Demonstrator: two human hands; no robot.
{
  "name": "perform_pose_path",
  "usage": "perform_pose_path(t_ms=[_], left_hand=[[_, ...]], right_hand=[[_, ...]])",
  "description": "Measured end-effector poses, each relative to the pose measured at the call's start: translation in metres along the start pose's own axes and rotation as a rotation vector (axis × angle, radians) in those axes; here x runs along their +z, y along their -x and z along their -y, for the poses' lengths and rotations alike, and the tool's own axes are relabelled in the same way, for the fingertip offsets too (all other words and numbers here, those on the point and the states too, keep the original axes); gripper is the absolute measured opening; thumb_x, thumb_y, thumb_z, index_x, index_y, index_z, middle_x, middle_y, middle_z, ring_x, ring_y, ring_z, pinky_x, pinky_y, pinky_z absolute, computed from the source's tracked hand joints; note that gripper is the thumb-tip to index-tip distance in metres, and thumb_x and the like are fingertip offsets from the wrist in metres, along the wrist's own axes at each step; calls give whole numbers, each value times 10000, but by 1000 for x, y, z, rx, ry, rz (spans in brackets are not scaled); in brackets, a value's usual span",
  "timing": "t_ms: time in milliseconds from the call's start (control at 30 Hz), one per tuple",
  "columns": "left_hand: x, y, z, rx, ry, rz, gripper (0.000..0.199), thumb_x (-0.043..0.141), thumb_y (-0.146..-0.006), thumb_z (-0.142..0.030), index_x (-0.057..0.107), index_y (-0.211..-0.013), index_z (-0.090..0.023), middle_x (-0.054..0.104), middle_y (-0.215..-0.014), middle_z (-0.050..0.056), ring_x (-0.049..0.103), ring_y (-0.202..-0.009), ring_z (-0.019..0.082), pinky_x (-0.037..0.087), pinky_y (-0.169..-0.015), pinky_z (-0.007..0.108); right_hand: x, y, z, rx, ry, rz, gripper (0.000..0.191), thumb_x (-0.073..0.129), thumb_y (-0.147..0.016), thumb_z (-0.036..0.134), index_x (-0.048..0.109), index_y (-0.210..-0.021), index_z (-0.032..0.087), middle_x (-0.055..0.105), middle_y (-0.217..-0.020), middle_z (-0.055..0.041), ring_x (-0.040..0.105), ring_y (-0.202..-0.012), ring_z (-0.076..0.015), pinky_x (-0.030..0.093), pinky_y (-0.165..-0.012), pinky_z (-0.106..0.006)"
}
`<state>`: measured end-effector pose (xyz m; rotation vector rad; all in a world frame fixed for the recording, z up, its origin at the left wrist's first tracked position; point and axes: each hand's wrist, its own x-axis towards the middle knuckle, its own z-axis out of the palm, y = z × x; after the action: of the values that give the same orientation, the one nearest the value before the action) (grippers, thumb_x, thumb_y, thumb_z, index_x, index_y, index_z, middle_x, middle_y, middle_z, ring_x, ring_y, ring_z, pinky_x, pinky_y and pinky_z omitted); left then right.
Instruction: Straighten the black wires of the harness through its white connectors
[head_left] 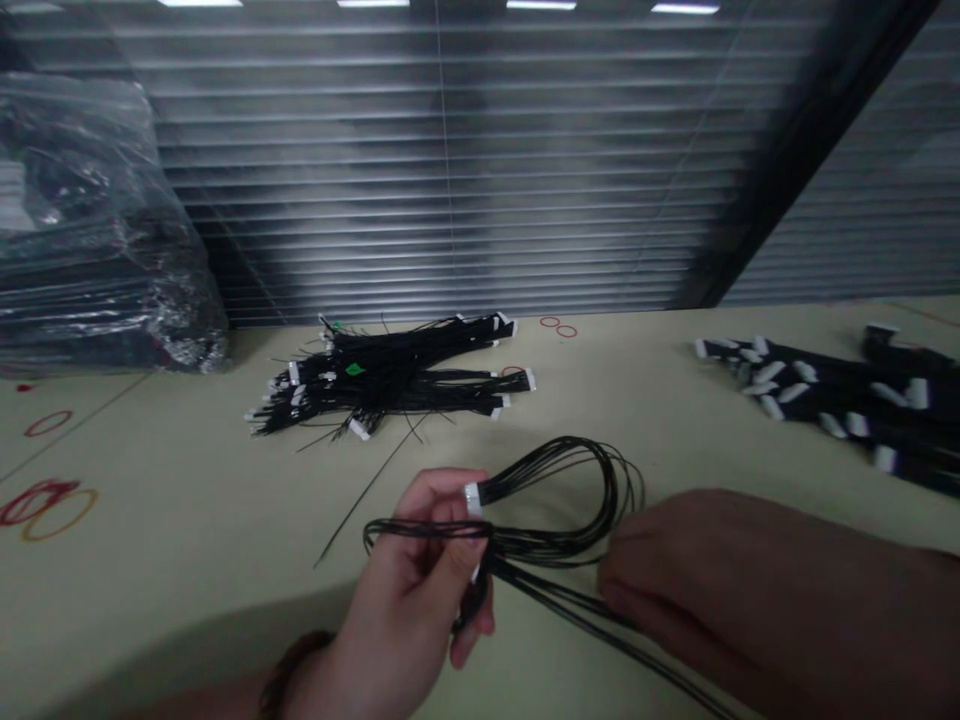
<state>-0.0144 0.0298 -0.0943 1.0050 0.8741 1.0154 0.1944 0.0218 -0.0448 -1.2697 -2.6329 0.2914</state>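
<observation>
My left hand (427,590) is closed around a black wire harness (555,545), thumb pressed over the strands. A white connector (473,499) pokes up beside its fingertips, and from it the wires curve to the right in a loop and come back to the thumb. Other strands trail off toward the lower right. At the right, my right hand (697,590) is closed over the harness wires. Its fingertips are turned away from me, so exactly how many strands they grip is hidden.
Behind my hands lies a pile of black wire harnesses (405,365) with white connectors. More harnesses (847,395) are heaped at right. A clear plastic bag of wires (97,260) stands at left, with rubber bands (45,500) nearby. Window blinds (450,180) border the table (225,520).
</observation>
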Motion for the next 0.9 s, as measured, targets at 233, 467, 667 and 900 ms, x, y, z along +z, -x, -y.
perform_pose_path(t_ms=[233,467,667,900], left_hand=[[-1,8,5,13,-8,59,247,619,-843,-377,487,-972,-213,478,-608,-71,452,-357,38,315,-298,69],[-2,8,7,17,-64,73,201,584,-862,-343,479,-971,-209,472,-606,-63,437,-356,38,321,-307,80],[1,8,4,7,-80,32,178,591,-840,-290,476,-947,-206,488,-624,-56,473,-372,53,317,-298,78],[1,8,3,2,-86,65,160,569,-847,-292,472,-942,-208,474,-602,-66,426,-350,41,339,-305,96]], right_hand=[[23,-23,19,-60,-350,-1,180,502,-847,113,619,-730,187,606,-669,59,550,-613,-78,341,-606,-220],[25,-15,19,-30,-286,-60,178,511,-809,97,559,-653,168,560,-611,64,503,-552,-79,297,-562,-239],[21,-17,22,-16,-215,-114,171,498,-806,84,572,-682,175,575,-647,55,517,-570,-95,297,-563,-256],[17,-17,21,-41,-174,-119,176,514,-787,82,528,-636,171,548,-606,54,495,-536,-98,276,-535,-266]])
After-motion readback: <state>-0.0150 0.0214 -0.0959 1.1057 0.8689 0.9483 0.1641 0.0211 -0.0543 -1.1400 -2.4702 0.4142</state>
